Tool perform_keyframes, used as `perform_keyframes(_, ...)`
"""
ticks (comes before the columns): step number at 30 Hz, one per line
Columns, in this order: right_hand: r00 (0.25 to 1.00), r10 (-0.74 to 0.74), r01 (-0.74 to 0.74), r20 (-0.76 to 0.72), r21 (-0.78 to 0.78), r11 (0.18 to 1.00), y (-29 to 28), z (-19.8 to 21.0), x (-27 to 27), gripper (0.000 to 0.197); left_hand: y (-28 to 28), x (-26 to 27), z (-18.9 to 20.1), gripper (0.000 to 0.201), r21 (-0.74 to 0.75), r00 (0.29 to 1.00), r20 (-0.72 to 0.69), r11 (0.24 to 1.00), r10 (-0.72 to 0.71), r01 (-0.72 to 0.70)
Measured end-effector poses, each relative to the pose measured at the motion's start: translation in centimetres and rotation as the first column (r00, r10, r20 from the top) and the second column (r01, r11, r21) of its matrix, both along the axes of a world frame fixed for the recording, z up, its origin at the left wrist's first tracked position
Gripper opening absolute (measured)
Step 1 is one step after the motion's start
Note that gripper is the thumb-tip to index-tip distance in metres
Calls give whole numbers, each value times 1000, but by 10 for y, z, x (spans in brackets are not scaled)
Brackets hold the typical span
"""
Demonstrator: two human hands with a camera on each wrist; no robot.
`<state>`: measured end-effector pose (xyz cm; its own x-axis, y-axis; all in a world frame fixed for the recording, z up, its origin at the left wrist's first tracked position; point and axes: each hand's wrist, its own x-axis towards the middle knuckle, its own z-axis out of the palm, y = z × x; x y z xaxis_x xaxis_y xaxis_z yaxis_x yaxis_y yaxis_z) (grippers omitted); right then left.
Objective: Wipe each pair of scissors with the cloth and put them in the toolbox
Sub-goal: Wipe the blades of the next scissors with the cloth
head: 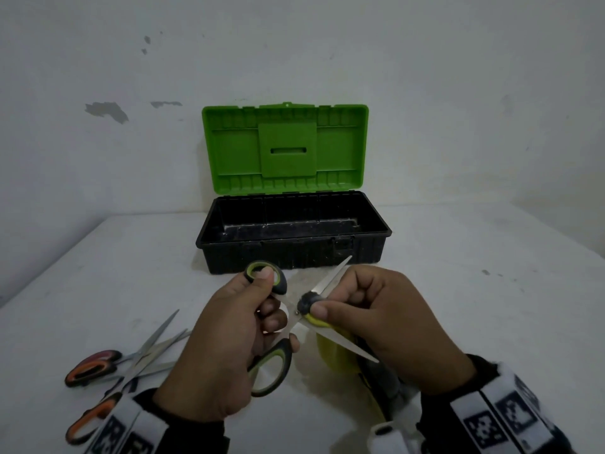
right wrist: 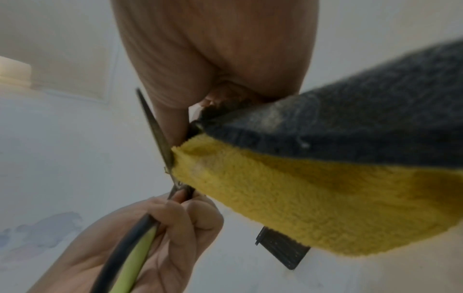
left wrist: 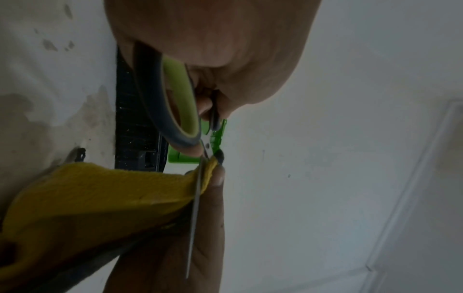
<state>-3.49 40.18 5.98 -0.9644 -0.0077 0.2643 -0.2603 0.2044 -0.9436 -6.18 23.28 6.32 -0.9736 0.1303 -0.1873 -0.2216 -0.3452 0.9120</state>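
Scissors with green-and-black handles (head: 271, 326) are held above the table (head: 458, 290), just in front of the open toolbox (head: 294, 234), their blades spread into an X. The left hand (head: 222, 342) grips the handles, thumb pressed on the upper loop and fingers curled through the lower one. The right hand (head: 376, 319) pinches a fold of the yellow-and-grey cloth (right wrist: 313, 198) round the blade that points up and away toward the toolbox, right beside the pivot; the rest of the cloth hangs below the hand. That blade's long axis runs from the pivot diagonally to the far right, so the wipe probably has to travel outward along it toward the tip, away from the left hand. The other blade slants down under the right wrist. Two orange-handled scissors (head: 98, 371) lie crossed on the table, near the left wrist, not yet boxed.
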Motion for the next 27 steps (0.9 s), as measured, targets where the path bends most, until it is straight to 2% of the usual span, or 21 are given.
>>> perform_keyframes(5, 998, -66, 66, -7, -33, 997, -5, 3, 3, 23, 1, 5, 4, 22, 11, 1000, 2, 1000, -5, 5)
perform_keyframes(10, 968, -250, 247, -28, -84, 965, 5, -1, -3, 22, 0, 6, 3, 20, 15, 1000, 17, 1000, -11, 10)
perform_keyframes(14, 992, -123, 124, 35, -24, 992, -3, -2, 4, 24, 2, 7, 1, 22, 27, 999, 34, 1000, -17, 16)
perform_keyframes(16, 991, -130, 131, 36, -30, 991, -4, -1, 4, 25, 2, 7, 2, 22, 32, 999, 29, 999, -22, 21)
perform_keyframes(20, 980, -192, 198, 52, -170, 965, 2, 1, -2, 27, 1, 7, 3, 21, 53, 999, 25, 998, -26, 25)
perform_keyframes(24, 992, -97, 104, 78, -94, 990, -10, -2, 4, 30, -1, 8, 3, 22, 56, 999, 25, 998, -26, 25)
perform_keyframes(27, 988, -134, 142, 73, -119, 983, -6, 0, 0, 30, -1, 8, 2, 23, 60, 999, 25, 998, -24, 22)
